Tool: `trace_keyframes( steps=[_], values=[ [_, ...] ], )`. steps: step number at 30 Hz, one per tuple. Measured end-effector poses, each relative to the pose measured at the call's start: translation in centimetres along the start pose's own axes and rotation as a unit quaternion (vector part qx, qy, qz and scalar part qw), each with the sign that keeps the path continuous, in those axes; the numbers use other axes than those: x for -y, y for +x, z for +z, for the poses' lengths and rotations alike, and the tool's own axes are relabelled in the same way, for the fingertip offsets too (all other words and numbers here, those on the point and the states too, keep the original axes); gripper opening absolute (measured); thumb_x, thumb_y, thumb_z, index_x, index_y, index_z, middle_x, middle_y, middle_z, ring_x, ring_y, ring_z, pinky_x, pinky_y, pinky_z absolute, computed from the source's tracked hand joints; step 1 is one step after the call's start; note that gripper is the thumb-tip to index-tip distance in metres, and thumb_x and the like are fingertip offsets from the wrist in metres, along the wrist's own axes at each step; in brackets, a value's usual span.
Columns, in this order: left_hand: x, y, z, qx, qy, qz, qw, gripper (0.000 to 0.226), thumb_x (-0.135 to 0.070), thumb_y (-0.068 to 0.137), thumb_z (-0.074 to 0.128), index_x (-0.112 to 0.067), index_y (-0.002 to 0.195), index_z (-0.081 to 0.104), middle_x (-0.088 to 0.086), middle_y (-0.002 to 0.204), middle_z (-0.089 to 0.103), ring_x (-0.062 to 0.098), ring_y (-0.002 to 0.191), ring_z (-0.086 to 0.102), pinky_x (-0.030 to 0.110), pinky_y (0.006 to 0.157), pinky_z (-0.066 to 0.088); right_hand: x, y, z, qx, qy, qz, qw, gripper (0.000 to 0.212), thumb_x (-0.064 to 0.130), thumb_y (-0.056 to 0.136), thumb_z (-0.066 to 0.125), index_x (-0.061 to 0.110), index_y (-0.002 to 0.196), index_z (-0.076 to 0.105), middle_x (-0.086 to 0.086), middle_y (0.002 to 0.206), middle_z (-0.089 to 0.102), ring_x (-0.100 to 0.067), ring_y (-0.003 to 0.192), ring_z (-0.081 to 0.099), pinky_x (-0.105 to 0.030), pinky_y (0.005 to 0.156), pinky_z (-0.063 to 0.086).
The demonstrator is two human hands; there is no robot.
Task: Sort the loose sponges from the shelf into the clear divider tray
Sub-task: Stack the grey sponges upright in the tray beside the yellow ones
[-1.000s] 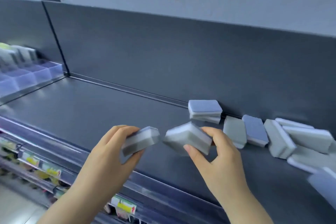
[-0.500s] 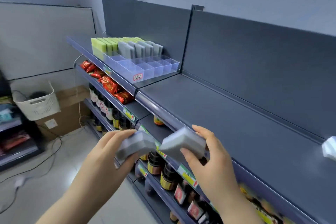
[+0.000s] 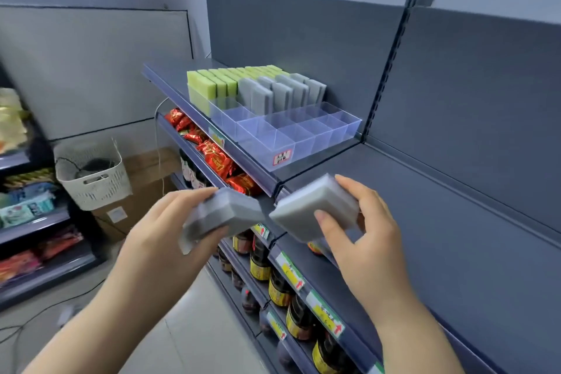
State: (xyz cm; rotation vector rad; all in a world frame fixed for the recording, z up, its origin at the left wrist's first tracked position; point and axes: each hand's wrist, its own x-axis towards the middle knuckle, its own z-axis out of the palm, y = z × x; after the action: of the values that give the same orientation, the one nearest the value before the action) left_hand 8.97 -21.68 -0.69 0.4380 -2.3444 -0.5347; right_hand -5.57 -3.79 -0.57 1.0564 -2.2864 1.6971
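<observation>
My left hand grips a grey sponge and my right hand grips a second grey sponge. Both are held side by side in front of the dark shelf, near its front edge. The clear divider tray sits on the shelf section beyond, up and left of my hands. Green sponges fill its far left rows and grey sponges stand upright beside them. The tray's near compartments hold nothing. The loose sponges on the shelf are out of view.
Below the top shelf are red snack packets and dark sauce bottles with price tags. A white basket on a cardboard box stands on the floor at left, beside another stocked rack.
My view has swung left from the loose sponge pile to the divider tray. Both hands keep their sponges and have come closer to the tray.
</observation>
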Motion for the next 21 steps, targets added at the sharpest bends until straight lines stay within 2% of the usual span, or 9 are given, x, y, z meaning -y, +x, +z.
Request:
trace_keyframes(
  steps=[3,7,9,12,15,19,21],
  values=[
    [2.4,5.8,-0.1,-0.019,0.037,0.007,0.999,0.048,-0.010,0.065,0.082,-0.005,0.109,0.063,-0.004,0.102,0.054,-0.003,0.091,0.041,-0.004,0.085,0.024,-0.4,5.8,1.8,-0.003,0.013,-0.006,1.000,0.042,0.024,0.082,0.065,0.040,0.117,0.049,0.022,0.111,0.051,0.006,0.102,0.048,-0.001,0.079,0.038],
    [5.1,12.4,-0.1,-0.066,0.030,0.004,0.997,0.048,-0.021,0.070,0.079,-0.008,0.113,0.063,-0.005,0.103,0.053,-0.001,0.090,0.041,0.000,0.082,0.027,-0.5,13.0,4.2,-0.029,0.027,-0.023,0.999,0.042,0.028,0.083,0.063,0.032,0.123,0.051,0.021,0.113,0.051,0.002,0.104,0.050,-0.004,0.081,0.040],
    [6.3,14.7,0.3,-0.074,0.020,0.014,0.997,0.048,-0.025,0.072,0.077,-0.008,0.115,0.062,-0.005,0.104,0.054,-0.001,0.092,0.043,-0.002,0.086,0.028,-0.7,15.5,5.5,-0.038,0.026,-0.031,0.998,0.042,0.028,0.084,0.062,0.030,0.124,0.050,0.022,0.113,0.050,0.002,0.104,0.050,-0.005,0.081,0.041],
    [8.4,17.1,1.3,-0.074,0.000,0.006,0.997,0.049,-0.022,0.072,0.073,-0.010,0.118,0.061,-0.004,0.108,0.056,0.000,0.096,0.045,-0.003,0.089,0.026,-1.2,17.9,7.3,-0.041,0.023,-0.020,0.999,0.042,0.029,0.084,0.061,0.034,0.123,0.048,0.026,0.110,0.048,0.003,0.103,0.050,-0.006,0.082,0.042],
    [10.5,19.4,2.3,-0.076,-0.026,-0.002,0.997,0.050,-0.026,0.073,0.073,-0.013,0.120,0.060,-0.003,0.111,0.059,0.000,0.097,0.046,-0.002,0.089,0.027,-1.7,19.6,8.7,-0.046,0.007,-0.005,0.999,0.041,0.039,0.080,0.056,0.041,0.120,0.046,0.028,0.110,0.048,0.005,0.103,0.049,-0.005,0.082,0.041],
    [13.6,23.7,3.4,-0.081,-0.061,-0.007,0.995,0.051,-0.026,0.073,0.068,-0.017,0.122,0.058,-0.008,0.110,0.057,0.000,0.097,0.048,0.011,0.087,0.036,-2.5,21.9,10.5,-0.078,-0.006,0.015,0.997,0.038,0.043,0.082,0.060,0.047,0.117,0.046,0.024,0.113,0.054,-0.001,0.112,0.050,-0.012,0.087,0.043],
    [15.1,26.3,4.1,-0.086,-0.096,-0.009,0.992,0.052,-0.019,0.073,0.072,-0.021,0.123,0.058,-0.010,0.108,0.057,-0.001,0.097,0.048,0.017,0.087,0.038,-2.5,23.2,11.6,-0.108,-0.009,0.027,0.994,0.037,0.042,0.082,0.060,0.045,0.116,0.047,0.025,0.113,0.055,-0.001,0.112,0.051,-0.009,0.084,0.043]
  ],
)
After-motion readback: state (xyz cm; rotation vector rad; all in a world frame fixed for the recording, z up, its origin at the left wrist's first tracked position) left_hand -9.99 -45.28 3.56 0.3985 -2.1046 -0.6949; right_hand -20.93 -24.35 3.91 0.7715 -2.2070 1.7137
